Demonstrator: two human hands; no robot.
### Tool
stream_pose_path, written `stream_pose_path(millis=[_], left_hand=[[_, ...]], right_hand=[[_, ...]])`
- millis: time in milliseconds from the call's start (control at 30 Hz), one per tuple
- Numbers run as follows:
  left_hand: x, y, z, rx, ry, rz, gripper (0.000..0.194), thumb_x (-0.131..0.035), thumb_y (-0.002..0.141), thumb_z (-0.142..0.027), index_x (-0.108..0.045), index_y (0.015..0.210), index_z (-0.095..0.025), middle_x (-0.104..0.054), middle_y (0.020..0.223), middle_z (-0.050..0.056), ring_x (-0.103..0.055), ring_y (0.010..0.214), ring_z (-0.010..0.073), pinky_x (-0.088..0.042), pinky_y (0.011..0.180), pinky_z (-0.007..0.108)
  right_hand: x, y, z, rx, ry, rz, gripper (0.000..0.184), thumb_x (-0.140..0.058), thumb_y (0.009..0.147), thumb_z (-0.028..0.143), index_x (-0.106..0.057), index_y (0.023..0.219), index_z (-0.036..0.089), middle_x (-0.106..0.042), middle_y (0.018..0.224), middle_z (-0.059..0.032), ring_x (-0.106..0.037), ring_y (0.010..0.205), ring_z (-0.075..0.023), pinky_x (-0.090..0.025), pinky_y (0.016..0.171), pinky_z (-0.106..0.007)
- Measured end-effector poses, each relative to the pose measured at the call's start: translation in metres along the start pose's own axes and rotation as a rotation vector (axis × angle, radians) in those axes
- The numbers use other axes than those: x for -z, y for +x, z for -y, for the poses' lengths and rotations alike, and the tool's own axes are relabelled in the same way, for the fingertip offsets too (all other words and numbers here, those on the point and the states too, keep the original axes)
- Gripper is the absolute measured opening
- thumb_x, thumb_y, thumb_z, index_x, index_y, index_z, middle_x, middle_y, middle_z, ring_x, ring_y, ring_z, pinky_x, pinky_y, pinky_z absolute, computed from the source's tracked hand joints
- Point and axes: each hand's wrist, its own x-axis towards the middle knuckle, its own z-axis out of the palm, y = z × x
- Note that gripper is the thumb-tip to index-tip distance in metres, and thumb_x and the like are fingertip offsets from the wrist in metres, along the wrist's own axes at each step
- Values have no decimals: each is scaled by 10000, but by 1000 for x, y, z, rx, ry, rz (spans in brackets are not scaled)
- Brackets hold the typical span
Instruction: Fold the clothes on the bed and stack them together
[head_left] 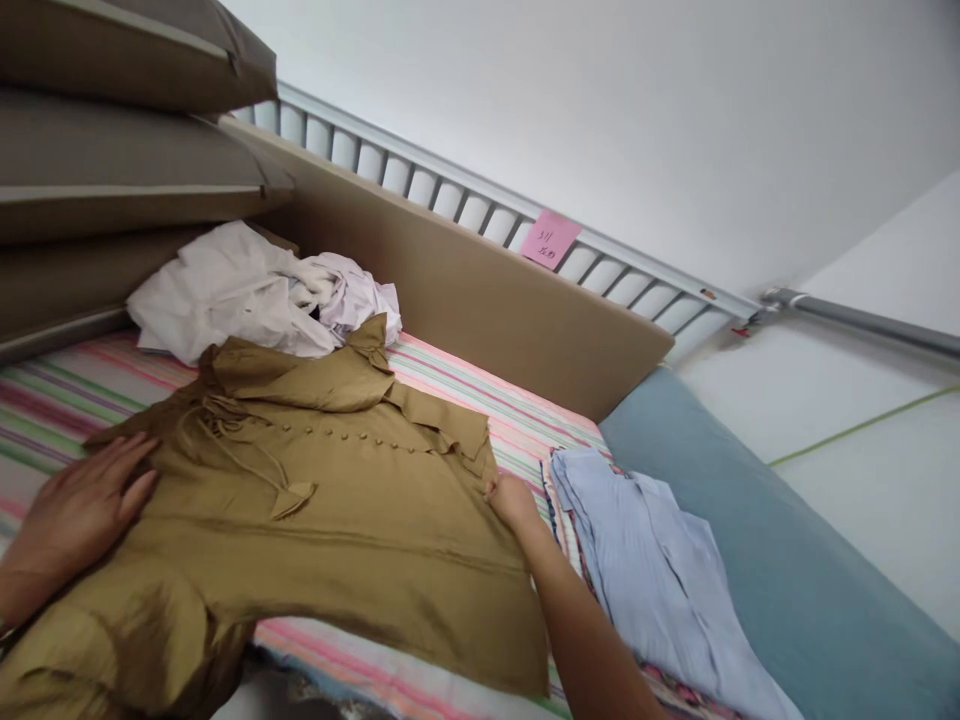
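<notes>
The olive garment (352, 530) lies toward seven o'clock, probably light and soft (best gripped by its edges). At its nine, the left hand (90, 510) rests flat, fingers extended; at three, the right hand (514, 499) pinches an edge.

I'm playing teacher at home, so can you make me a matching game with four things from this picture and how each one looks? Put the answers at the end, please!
Things:
1. Buttoned garment
2. Paper note
3. Folded pile
4. Left hand

How they look:
A. Light blue on top
B. Palm down on cloth
C. Brownish mustard, spread out
D. Pink, with writing on it

Right pairs: 1-C, 2-D, 3-A, 4-B
</notes>
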Motion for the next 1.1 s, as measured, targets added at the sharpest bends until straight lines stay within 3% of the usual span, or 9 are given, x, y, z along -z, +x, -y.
stream_pose_path(millis=[167,300,567,700,833,933,1033,1100], left_hand=[[-2,-6,2,-3,70,-37,564,-374,816,-401,-440,1311,-140,-450,1401,150,-366,1309,352,-264,1063,523],[-3,-6,-2,-5,67,-60,559,-378,818,-389,-447,1317,-146,-445,1408,138,-360,1316,343,-260,1068,518],[-3,-8,-5,0,180,-55,582,-282,859,-399,-493,1289,-69,-483,1360,186,-363,1318,309,-262,1076,461],[-3,-9,-6,-18,217,-64,615,-226,876,-415,-489,1299,-53,-486,1360,174,-340,1334,281,-261,1078,439],[-4,-10,-6,-13,232,-53,630,-210,881,-423,-487,1299,-43,-477,1368,176,-320,1345,275,-254,1080,441],[-1,-9,-11,3,224,-52,628,-210,881,-425,-501,1288,-45,-477,1367,179,-331,1338,282,-259,1075,446],[2,-9,-16,4,190,-53,620,-213,882,-412,-505,1279,-35,-478,1363,187,-333,1336,285,-249,1082,445],[1,-10,-13,22,152,-39,599,-248,877,-394,-478,1303,-42,-451,1388,179,-306,1354,278,-220,1100,435]], right_hand=[[4,-5,-3,-48,-11,-96,275,-451,796,184,-662,971,173,-667,983,-122,-580,950,-212,-378,784,-288],[-1,3,8,-140,45,-146,313,-386,850,220,-634,1037,183,-640,1085,-123,-557,1046,-216,-384,820,-289],[-8,56,30,-328,206,-23,354,-533,834,477,-617,983,167,-672,944,-62,-621,817,-166,-478,748,-344],[-4,67,27,-289,232,-125,302,-471,875,376,-589,1066,174,-667,973,-79,-621,875,-179,-457,768,-319],[2,70,14,-232,223,-257,366,-385,873,269,-528,1197,178,-622,1137,-124,-590,1020,-230,-431,817,-325],[3,68,14,-188,235,-299,434,-363,848,189,-483,1258,110,-600,1170,-172,-570,1068,-257,-429,861,-350],[-2,44,42,-119,248,-348,493,-363,834,158,-423,1312,54,-524,1284,-205,-483,1197,-251,-375,980,-357],[-11,11,73,11,257,-360,487,-391,850,206,-429,1321,91,-444,1390,-160,-385,1292,-215,-294,1066,-335]])
